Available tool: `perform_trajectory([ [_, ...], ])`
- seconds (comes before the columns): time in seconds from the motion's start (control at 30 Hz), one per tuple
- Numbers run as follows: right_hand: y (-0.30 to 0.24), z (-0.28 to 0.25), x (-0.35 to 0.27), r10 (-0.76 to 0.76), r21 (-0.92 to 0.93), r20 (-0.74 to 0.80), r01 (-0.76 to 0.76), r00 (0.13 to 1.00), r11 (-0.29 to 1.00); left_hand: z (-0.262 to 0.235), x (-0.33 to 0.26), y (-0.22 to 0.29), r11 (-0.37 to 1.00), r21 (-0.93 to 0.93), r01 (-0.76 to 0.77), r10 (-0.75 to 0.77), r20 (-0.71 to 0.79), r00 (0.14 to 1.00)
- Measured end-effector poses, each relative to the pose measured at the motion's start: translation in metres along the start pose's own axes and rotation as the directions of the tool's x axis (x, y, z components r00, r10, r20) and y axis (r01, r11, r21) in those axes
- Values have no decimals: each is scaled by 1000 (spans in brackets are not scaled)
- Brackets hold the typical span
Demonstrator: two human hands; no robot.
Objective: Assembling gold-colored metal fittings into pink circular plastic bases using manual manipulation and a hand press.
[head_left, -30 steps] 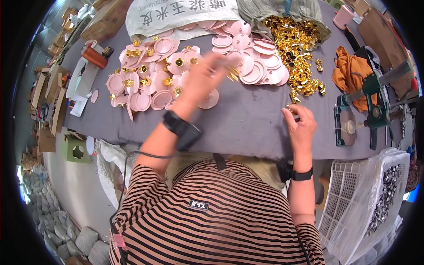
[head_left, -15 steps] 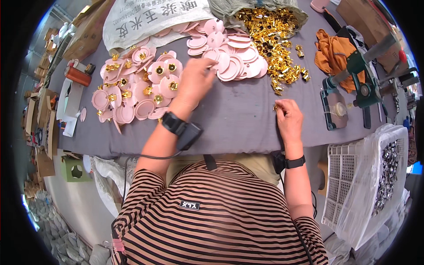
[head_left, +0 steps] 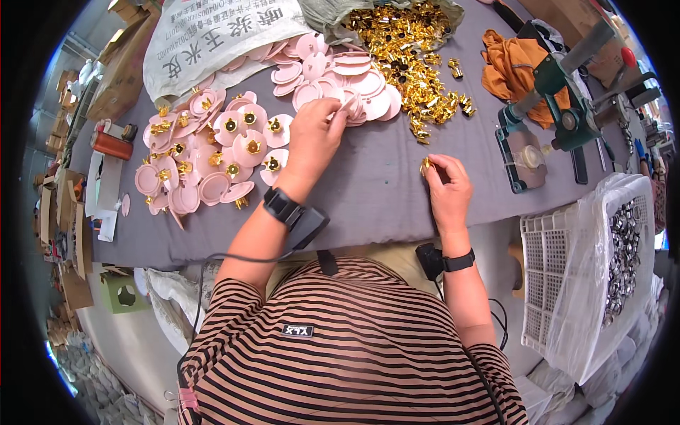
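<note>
Grey bench [head_left: 379, 195] lies open to its near edge between the left hand [head_left: 315, 138], pinching a pink disc [head_left: 350, 105], and right hand [head_left: 451, 193], pinching a gold clip [head_left: 425, 163].

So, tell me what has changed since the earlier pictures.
The left hand moved rightward to the plain pink discs and now seems to pinch one. The right hand still holds a gold clip near the gold heap, which looks unchanged.

The pink discs [head_left: 377, 105] look like smooth, satiny plastic, while the gold pieces [head_left: 428, 99] appear metallic — glossy and bright. The table cover [head_left: 375, 191] is matt cloth; the sack [head_left: 212, 42] looks woven — dull, creased.
</note>
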State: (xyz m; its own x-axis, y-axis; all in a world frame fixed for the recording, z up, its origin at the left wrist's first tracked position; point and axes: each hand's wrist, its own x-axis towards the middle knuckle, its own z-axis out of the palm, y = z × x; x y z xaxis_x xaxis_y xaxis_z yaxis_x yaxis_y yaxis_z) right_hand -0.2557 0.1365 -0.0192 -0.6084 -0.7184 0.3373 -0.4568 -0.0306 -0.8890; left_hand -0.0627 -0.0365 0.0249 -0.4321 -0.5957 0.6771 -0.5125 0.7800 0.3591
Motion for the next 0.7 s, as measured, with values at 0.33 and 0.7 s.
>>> perform_trajectory([
  [0.33, -47, 22, 5, -50, 385, 111, 3, 993, 923, -20, -24, 67, 283, -696, 660, -302, 588, 750],
  [0.7, -38, 25, -11, 314, 693, 355, -473, 881, 544, -35, -31, 64, 699, -572, 429, -126, 492, 862],
])
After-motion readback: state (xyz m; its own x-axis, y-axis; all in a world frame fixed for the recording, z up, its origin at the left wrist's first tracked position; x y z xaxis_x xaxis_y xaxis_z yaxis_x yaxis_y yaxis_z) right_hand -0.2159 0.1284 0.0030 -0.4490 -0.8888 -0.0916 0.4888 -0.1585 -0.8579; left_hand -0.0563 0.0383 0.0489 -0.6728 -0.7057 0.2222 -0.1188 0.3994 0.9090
